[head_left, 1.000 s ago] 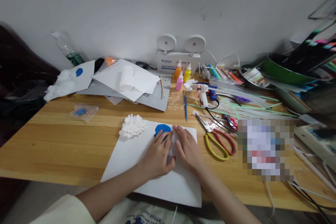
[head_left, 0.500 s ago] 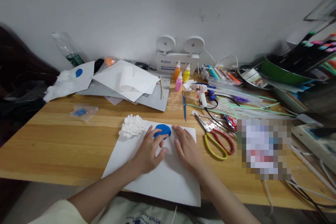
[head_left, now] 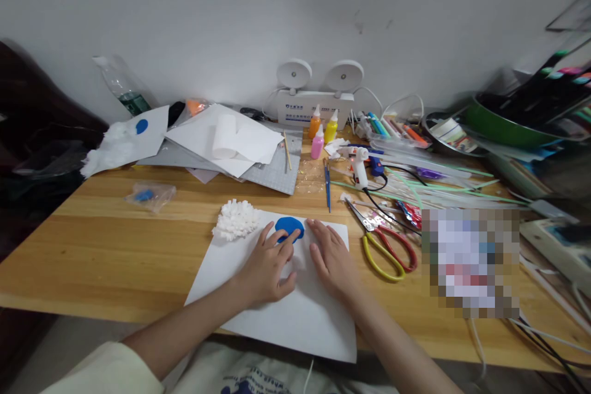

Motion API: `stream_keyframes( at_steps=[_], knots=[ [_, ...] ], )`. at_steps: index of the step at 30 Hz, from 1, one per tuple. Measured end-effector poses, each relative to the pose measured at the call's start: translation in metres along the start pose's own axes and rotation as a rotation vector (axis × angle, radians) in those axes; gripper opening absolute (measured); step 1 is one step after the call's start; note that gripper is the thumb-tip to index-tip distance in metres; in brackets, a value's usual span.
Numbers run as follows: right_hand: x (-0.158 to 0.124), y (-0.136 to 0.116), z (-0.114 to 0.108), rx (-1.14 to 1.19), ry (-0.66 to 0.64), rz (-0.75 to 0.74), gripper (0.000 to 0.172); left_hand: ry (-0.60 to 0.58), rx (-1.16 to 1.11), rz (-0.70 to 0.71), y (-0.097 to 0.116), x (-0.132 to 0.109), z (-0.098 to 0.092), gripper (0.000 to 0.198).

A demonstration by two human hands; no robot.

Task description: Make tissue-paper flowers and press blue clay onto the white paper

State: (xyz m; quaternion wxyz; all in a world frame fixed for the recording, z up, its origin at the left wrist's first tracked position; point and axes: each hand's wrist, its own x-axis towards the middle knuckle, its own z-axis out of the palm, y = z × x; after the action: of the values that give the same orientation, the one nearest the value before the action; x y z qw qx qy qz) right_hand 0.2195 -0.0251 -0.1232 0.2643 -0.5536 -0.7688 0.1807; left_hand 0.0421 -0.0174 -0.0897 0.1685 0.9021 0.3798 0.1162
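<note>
A flat blue round of what looks like modelling clay (head_left: 289,225) lies near the top of a white sheet of paper (head_left: 295,320). My left hand (head_left: 270,268) rests over the sheet, its fingers apart and some fingertips on the blue round. My right hand (head_left: 333,258) lies flat on the paper just right of the round, fingers stretched out, holding nothing. At the sheet's upper left corner sits a clump of ruffled white tissue-like pieces (head_left: 236,220).
Red-and-yellow-handled scissors (head_left: 385,246) lie right of the paper. Behind stand a white glue gun (head_left: 359,166), paint bottles (head_left: 316,143) and brushes (head_left: 327,184). A cutting mat (head_left: 281,175) under papers and a small bag with blue clay (head_left: 150,196) lie to the left.
My left fingers have straightened slightly and pressed lower onto the blue round. The right hand stays nearly still. The whole view has shifted slightly.
</note>
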Motion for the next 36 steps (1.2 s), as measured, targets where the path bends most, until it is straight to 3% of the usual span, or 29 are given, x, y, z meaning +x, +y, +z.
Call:
stream_keyframes(
  at_steps=[8,17,22,30,36],
  knots=[
    [-0.002,0.0,0.001,0.0,-0.018,0.002,0.041,-0.012,0.084,-0.009,0.006,-0.012,0.005,0.05],
    [-0.001,0.001,0.002,-0.007,-0.008,-0.002,0.041,-0.005,-0.059,-0.093,0.003,-0.009,-0.007,0.068],
    [0.0,0.0,0.002,-0.014,-0.007,0.004,0.04,-0.014,-0.018,-0.119,-0.004,-0.002,-0.006,0.063],
    [-0.001,-0.001,0.002,-0.013,-0.008,-0.002,0.041,-0.076,0.037,-0.071,0.007,-0.021,0.001,0.046],
    [-0.001,-0.001,0.002,-0.018,-0.007,0.003,0.04,-0.07,-0.022,-0.086,0.009,-0.033,-0.01,0.061]
  ],
)
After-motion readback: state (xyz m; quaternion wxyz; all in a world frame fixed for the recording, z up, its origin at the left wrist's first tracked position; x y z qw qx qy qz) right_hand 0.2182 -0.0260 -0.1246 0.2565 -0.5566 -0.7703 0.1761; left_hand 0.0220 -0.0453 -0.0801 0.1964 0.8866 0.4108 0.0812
